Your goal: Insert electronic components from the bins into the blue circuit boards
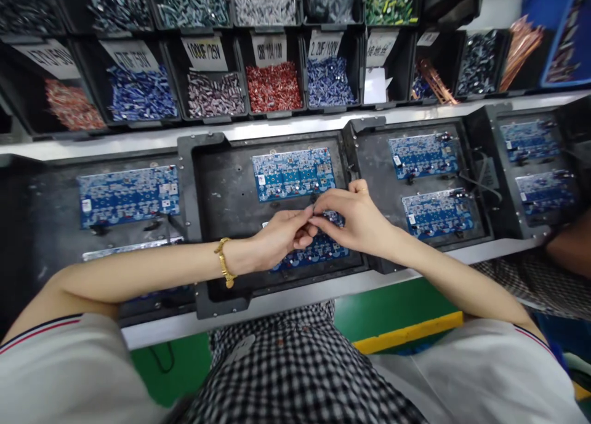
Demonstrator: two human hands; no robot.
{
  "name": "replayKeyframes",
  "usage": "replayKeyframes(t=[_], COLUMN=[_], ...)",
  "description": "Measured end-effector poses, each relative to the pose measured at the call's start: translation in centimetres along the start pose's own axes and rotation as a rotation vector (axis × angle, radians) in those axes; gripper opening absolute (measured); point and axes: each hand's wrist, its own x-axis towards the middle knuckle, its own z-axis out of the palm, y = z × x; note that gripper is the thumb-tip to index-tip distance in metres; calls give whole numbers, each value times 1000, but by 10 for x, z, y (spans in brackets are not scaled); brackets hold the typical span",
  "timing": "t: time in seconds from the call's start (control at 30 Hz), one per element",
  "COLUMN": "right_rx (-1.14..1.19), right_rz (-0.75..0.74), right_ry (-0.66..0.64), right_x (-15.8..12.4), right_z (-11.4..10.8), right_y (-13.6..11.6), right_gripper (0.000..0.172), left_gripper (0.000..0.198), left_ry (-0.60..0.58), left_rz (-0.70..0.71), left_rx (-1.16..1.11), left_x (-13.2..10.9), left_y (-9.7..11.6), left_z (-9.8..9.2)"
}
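"You're looking through the far-off camera with me. How far along is the work?"

"Partway, I think. The lower board [330, 250] has lots of tiny bits on it, and both hands are right over it, so I'd guess it isn't finished. How many bits are left, I can't tell, because the hands hide part of it. The upper board [295, 175] is full of bits too, and no hand is on it. I can't say if that one is all done."

"What are the hands doing?"

"I see the left hand [279, 236] and the right hand [353, 218] meet at their fingertips. Both look pinched closed, with hardly any gap. They seem to have a small dark bit [314, 208] between them, but it's too little for me to name."

"And where is the lower board?"

"It's in the black tray [221, 212], on the side near the person, under the hands. The upper board is just behind it."

"What does it look like?"

"Where I can see it, it's blue, with shiny pale spots packed close together. It looks flat. The middle is covered, so I can't tell you about that."
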Motion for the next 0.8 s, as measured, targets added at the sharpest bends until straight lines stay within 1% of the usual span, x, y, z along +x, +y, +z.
replayKeyframes(t=[0.03,0.07,0.1,0.13,0.17,0.2,0.23,0.27,0.3,0.33,0.4,0.47,0.53,0.6,0.67,0.73,0.77,0.8], right_rx=[-19,-57,-106,-158,-212,-259,-289,-305,-311,-311,-308,-310,-323,-347,-372,-394,-404,-411], right_rz=[-11,-10,2,21,41,53,57,57,52,45,22,-3,-20,-30,-37,-34,-28,-20], right_ry=[7,19,31,37,39,32,9,-17,-41,-59,-75,-85,-98,-99,-91,-88,-91,-96], right_x=[9,20,32,45,57,68,78,86,92,96,100,99,97,95,94,93,93,93], right_z=[-3,-7,-10,-14,-16,-18,-19,-19,-18,-17,-15,-14,-14,-14,-13,-12,-11,-10], right_y=[1,4,11,19,28,38,48,56,64,69,75,77,76,76,76,75,75,75], right_gripper=[15,16,15,14,13,12,12,13,13,14,15,15,15,16,18,20,20,21], left_gripper=[38,40,42,43,41,33,26,23,17,13,10,12,15,18,18,13,11,10], left_ry=[-25,-24,21,102,248,436,602,695,714,714,675,681,718,772,806,787,729,650], left_rz=[4,32,111,234,433,676,868,938,943,917,842,834,880,966,1074,1125,1091,1028], left_rx=[41,113,217,358,526,710,935,1138,1262,1385,1511,1567,1553,1518,1411,1228,1104,972], left_x=[2,6,10,16,22,29,35,42,48,53,62,66,68,68,65,59,55,51], left_y=[12,28,48,72,97,123,147,167,184,195,204,202,198,198,202,202,199,194], left_z=[-4,-11,-22,-35,-51,-68,-86,-102,-116,-127,-141,-146,-147,-148,-146,-138,-131,-121])
